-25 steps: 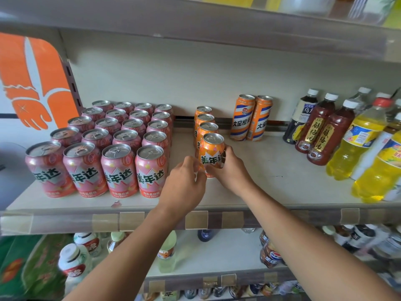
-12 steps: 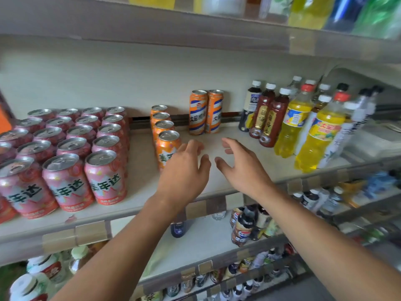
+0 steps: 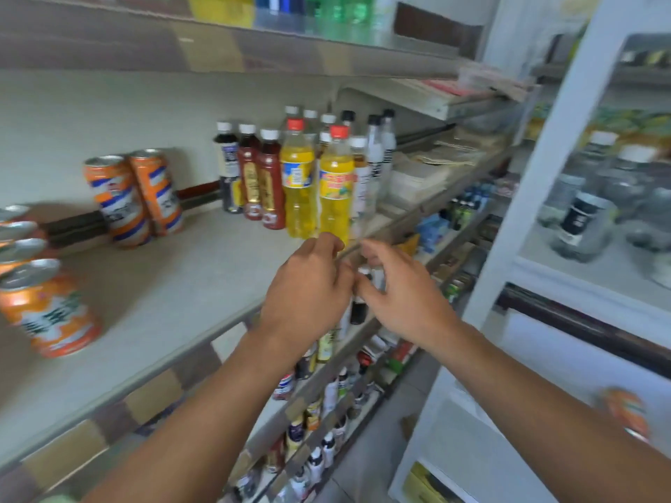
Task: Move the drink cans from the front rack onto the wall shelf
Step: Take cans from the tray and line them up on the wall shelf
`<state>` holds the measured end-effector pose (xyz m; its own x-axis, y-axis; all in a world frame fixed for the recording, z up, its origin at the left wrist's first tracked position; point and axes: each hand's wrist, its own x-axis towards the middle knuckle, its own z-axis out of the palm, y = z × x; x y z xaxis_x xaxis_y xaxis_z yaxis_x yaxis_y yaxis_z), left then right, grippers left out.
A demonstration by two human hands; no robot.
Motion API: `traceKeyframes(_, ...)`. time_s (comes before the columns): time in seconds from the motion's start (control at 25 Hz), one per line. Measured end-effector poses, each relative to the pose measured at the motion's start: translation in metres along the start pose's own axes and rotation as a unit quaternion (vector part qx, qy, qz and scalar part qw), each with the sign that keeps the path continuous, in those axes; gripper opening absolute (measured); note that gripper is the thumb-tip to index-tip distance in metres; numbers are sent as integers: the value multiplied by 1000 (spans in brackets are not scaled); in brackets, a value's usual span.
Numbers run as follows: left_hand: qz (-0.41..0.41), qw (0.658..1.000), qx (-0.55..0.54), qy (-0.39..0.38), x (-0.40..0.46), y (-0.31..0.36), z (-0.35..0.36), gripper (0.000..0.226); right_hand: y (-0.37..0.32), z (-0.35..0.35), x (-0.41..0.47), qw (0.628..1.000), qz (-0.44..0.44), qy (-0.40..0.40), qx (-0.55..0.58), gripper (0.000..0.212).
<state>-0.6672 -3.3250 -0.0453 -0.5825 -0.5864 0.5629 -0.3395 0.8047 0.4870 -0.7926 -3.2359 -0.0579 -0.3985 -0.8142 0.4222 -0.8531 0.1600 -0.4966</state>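
Wall shelf (image 3: 174, 295) holds an upright orange can (image 3: 47, 310) far left. Left hand (image 3: 308, 288) and right hand (image 3: 403, 295) empty, fingers loose, nearly touching. Next can (image 3: 626, 412), blurred, lies lower right; right hand nearer.

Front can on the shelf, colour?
Orange with a white-and-green label, silver top; head view.
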Motion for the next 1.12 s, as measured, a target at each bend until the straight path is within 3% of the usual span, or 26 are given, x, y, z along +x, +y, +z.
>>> traceKeyframes(0.44,104,974,-101,-177,2,110,158,23,156,-78,-117,969,230,37,-77,44)
traceKeyframes(0.68,98,946,-111,-287,-20,151,251,25,277,-81,-184,918,388,-3,-83,46)
traceKeyframes(0.96,79,931,-116,-337,-36,172,335,25,398,-81,-228,830,542,-43,-124,52)
traceKeyframes(1.12,67,922,-124,-361,-46,184,369,24,431,-77,-244,805,569,-57,-157,49)
